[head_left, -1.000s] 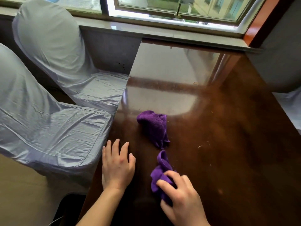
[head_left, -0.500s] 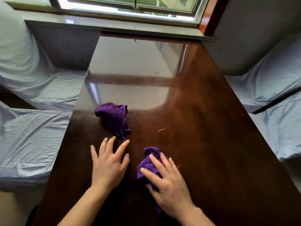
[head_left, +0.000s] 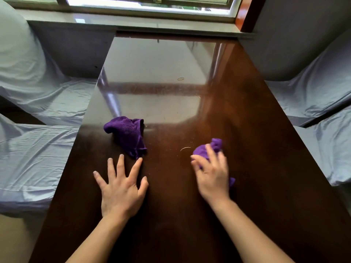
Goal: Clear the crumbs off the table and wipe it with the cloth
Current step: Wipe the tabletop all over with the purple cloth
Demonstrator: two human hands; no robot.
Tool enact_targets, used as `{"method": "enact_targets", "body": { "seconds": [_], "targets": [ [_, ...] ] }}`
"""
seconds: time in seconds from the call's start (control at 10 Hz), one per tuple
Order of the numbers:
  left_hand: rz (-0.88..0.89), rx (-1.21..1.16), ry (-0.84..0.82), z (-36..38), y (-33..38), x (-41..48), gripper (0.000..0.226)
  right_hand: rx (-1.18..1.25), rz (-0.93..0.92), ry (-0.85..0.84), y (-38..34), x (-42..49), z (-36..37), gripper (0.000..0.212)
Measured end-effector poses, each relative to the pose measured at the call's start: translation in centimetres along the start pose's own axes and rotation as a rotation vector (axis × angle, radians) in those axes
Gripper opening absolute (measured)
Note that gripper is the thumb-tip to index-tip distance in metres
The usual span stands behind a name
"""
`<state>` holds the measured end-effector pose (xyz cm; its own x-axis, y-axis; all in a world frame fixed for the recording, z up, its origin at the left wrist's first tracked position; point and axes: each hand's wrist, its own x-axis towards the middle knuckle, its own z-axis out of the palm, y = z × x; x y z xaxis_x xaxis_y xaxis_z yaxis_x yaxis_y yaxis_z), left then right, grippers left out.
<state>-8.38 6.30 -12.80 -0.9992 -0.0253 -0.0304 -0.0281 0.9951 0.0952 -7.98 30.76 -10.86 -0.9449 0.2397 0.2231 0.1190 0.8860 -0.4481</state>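
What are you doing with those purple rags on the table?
A person is wiping a dark, shiny wooden table. The right hand presses a bunched purple cloth onto the wood, and it looks blurred, so it is probably moving. The left hand lies flat and spread on the table, holding nothing. A second purple cloth sits crumpled just beyond its fingertips. A few pale crumbs lie near the right hand.

held cloth: purple, bunched | table: dark, glossy | crumbs: scattered

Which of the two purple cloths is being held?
The purple cloth on the right, bunched under the right hand; the other cloth lies free beyond the left hand.
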Motion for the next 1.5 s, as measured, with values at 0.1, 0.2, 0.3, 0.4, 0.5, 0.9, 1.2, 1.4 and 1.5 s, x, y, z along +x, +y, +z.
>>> {"method": "enact_targets", "body": {
  "seconds": [0.1,0.2,0.3,0.4,0.5,0.9,1.2,1.4,1.5],
  "targets": [
    [0.003,-0.006,-0.020,-0.3,-0.2,0.1,0.065,0.017,-0.334,-0.184,-3.6,-5.5,1.1,0.038],
    [0.000,-0.029,-0.012,-0.4,-0.2,0.0,0.064,0.001,-0.503,-0.263,-2.4,-7.6,0.0,0.047],
    [-0.003,-0.090,0.027,-0.5,-0.2,-0.1,0.061,-0.061,-0.592,-0.208,2.5,-6.8,-2.1,0.042],
    [-0.004,-0.111,0.051,-0.5,-0.2,-0.1,0.059,-0.086,-0.410,-0.121,5.7,-3.9,-3.3,0.036],
    [0.001,-0.105,0.063,-0.4,-0.2,0.0,0.058,-0.045,-0.052,0.012,5.7,2.2,-2.7,0.026],
    [-0.003,-0.105,0.069,-0.4,-0.3,0.0,0.056,0.027,-0.376,-0.223,-1.0,-6.6,-0.9,0.032],
    [0.001,-0.110,0.090,-0.2,-0.3,0.0,0.056,-0.169,-0.348,-0.089,2.9,-1.1,-1.5,0.043],
    [-0.009,-0.104,0.104,-0.1,-0.2,-0.1,0.055,-0.048,-0.074,0.034,1.5,8.5,2.0,0.030],
    [-0.009,-0.109,0.106,-0.1,-0.3,0.0,0.055,0.044,-0.038,0.025,-0.5,10.8,3.5,0.025]
  ]
}}
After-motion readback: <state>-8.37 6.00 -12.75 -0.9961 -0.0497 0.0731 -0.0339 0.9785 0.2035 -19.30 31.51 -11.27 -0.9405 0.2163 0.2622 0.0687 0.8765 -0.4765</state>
